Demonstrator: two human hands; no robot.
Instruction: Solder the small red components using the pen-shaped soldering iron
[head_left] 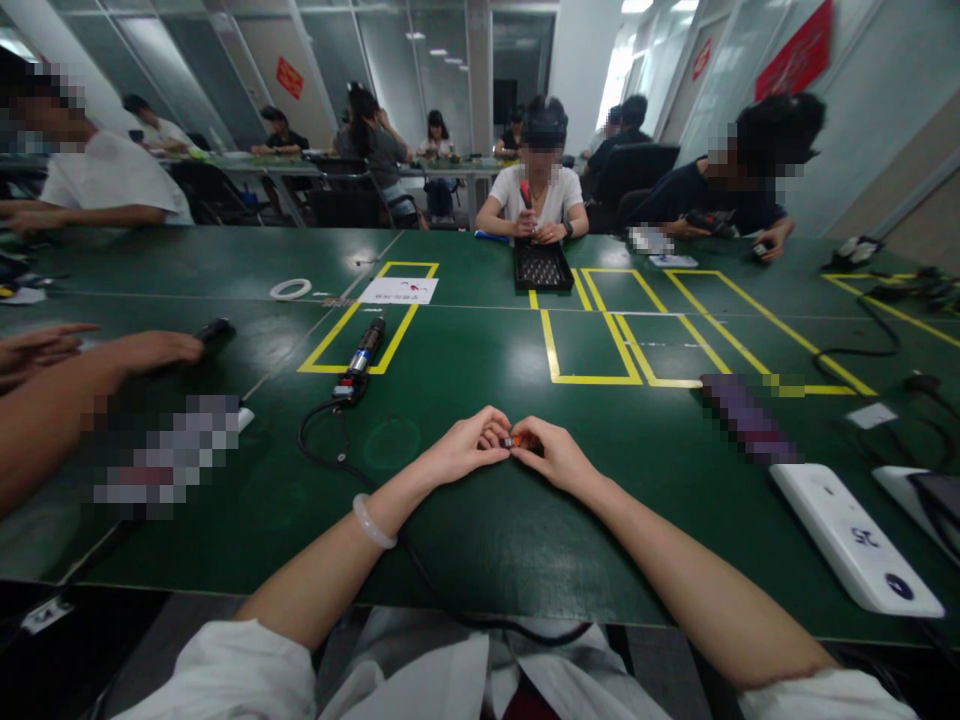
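Small part [513, 443]: between the two hands, over the tabletop [525, 540]; orange shows on its right; too small to identify.
Left hand [477, 440]: fingers curled, thumb and fingertips pinching the part's left end.
Bangle [373, 522]: pale, around the left wrist.
Right hand [553, 452]: thumb and forefinger closed on the part's right end.
Tool [364, 350]: lying ahead and to the left, partly inside a yellow outline [551, 345].
Cable [301, 430]: loops from the tool, passing under the left forearm.
Paper [400, 290]: just beyond the tool.
Tray [544, 268]: black, on the far side, before a co-worker [536, 190] holding something red.
White device [855, 540]: near the right edge.
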